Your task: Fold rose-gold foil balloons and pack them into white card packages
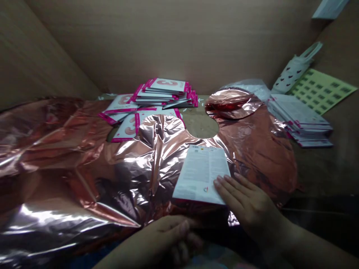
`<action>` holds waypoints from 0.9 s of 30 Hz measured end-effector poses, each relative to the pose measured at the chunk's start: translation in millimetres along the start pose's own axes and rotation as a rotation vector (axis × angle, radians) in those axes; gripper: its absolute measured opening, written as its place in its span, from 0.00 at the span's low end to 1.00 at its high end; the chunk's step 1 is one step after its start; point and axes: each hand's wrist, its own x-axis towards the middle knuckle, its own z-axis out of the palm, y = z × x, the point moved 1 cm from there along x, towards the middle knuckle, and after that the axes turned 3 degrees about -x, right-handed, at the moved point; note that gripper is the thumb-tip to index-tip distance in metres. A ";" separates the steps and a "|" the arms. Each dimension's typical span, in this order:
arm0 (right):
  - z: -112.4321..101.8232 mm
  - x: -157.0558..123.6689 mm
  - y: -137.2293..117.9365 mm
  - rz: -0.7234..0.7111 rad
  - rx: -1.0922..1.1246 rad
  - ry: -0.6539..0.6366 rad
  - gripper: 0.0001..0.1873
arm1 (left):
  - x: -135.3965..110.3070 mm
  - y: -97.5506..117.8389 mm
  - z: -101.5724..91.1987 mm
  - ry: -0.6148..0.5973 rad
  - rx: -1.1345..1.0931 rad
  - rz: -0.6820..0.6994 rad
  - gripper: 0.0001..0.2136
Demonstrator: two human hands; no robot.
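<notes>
A large rose-gold foil balloon (168, 160), flat and creased, spreads across the work surface. Lying on it is a white printed packet (200, 172), text side up with a pink lower edge. My right hand (249, 203) rests on the packet's right lower corner, its fingers stretched out flat. Below the packet, at the balloon's near edge, my left hand (165, 237) has its fingers curled in with the thumb over them. What it holds, if anything, is hidden and dim.
Behind the balloon lies a loose stack of pink-edged packets (165, 91) printed with a balloon figure. To the right are another packet stack (303, 116), a yellow sticker sheet (322, 89) and a white pouch with hearts (291, 74). A board wall (174, 41) closes the back.
</notes>
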 end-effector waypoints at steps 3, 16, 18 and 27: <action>-3.1 22.4 -9.2 0.028 0.021 0.006 0.20 | 17.1 3.3 10.4 0.128 -0.430 0.214 0.14; 16.1 51.6 2.7 0.117 0.408 -0.116 0.11 | 35.0 9.7 17.0 0.223 -0.751 0.198 0.13; 17.0 52.7 1.9 0.045 0.348 -0.059 0.13 | 34.4 10.4 15.3 0.233 -0.706 0.201 0.15; 12.5 63.2 18.8 0.015 0.365 -0.084 0.13 | 31.2 15.0 9.1 0.413 -0.464 0.251 0.13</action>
